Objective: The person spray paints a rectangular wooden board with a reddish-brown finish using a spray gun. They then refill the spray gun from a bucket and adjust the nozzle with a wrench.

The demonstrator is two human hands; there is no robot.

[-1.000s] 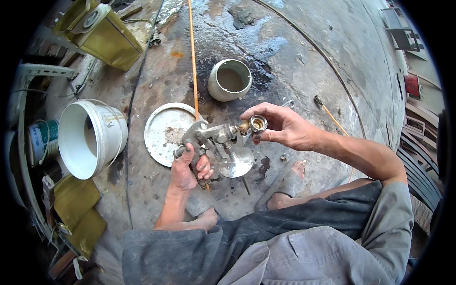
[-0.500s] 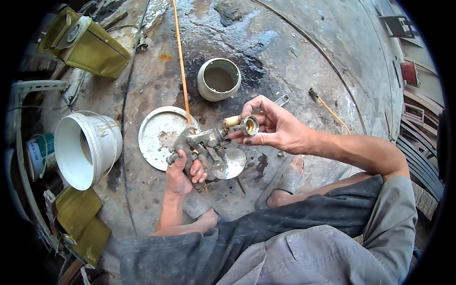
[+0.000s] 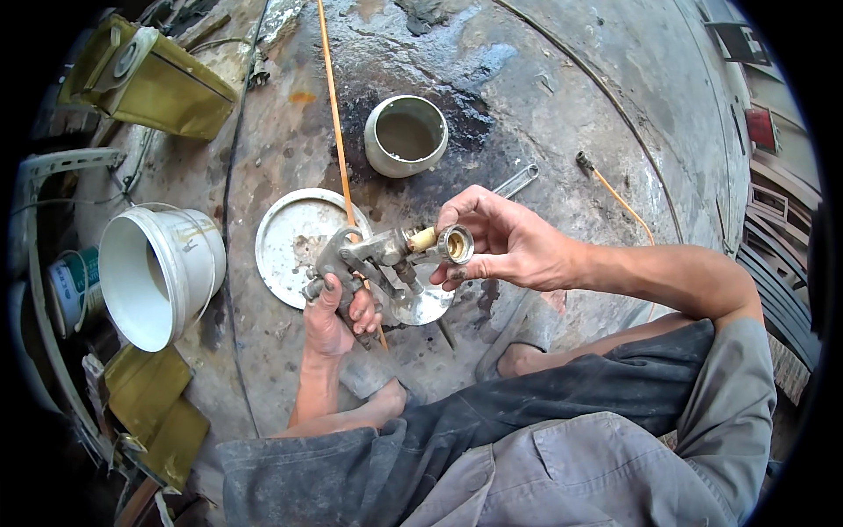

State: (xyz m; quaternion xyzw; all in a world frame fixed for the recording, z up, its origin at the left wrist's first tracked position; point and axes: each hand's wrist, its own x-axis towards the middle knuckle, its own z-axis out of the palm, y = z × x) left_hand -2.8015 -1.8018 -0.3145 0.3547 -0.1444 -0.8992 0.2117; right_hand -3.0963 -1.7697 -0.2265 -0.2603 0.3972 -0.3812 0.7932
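1. Head view: we are holding a metal spray gun point(image 3: 378, 259) above the stained floor point(image 3: 562, 114), our left hand point(image 3: 338, 307) wrapped tight around its grip, our right hand point(image 3: 500, 241) pinching its brass nozzle point(image 3: 452, 244).
2. It is looking rigid, fairly heavy and oily; we judge the grip the safest hold.
3. The grey cup point(image 3: 406, 134) is holding murky liquid; the white bucket point(image 3: 158, 272), tipped, is showing nothing inside.

The left hand point(image 3: 338, 316) is gripping the handle of a metal spray gun point(image 3: 378, 259) while the right hand point(image 3: 505, 241) is pinching its brass nozzle ring point(image 3: 455, 244) between fingers point(image 3: 461, 211) and thumb. A round metal lid point(image 3: 294, 241) is lying on the concrete floor point(image 3: 544, 114) beneath, a white bucket point(image 3: 158, 272) lying on its side to the left, and a grey cup point(image 3: 406, 136) standing beyond.
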